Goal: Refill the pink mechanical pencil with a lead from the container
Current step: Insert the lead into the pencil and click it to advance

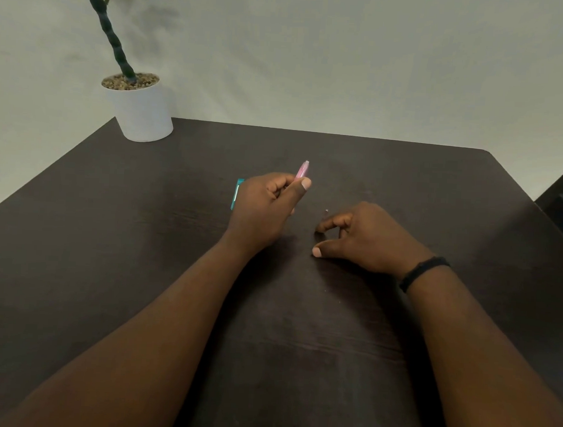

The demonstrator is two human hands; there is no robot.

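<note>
My left hand [266, 207] is closed around the pink mechanical pencil [302, 169]; only the pencil's upper end sticks out above my thumb, pointing away from me. A teal lead container [237, 193] lies flat on the dark table just behind and left of that hand, mostly hidden by it. My right hand [364, 238] rests low on the table to the right, thumb and forefinger apart with nothing seen between them. A tiny pale speck [326, 210] lies on the table just beyond its forefinger; I cannot tell what it is.
A white pot with a green plant [141, 110] stands at the table's far left corner. The dark wooden table [301, 327] ends at a pale wall behind and drops off at the right edge. A black band sits on my right wrist [423, 271].
</note>
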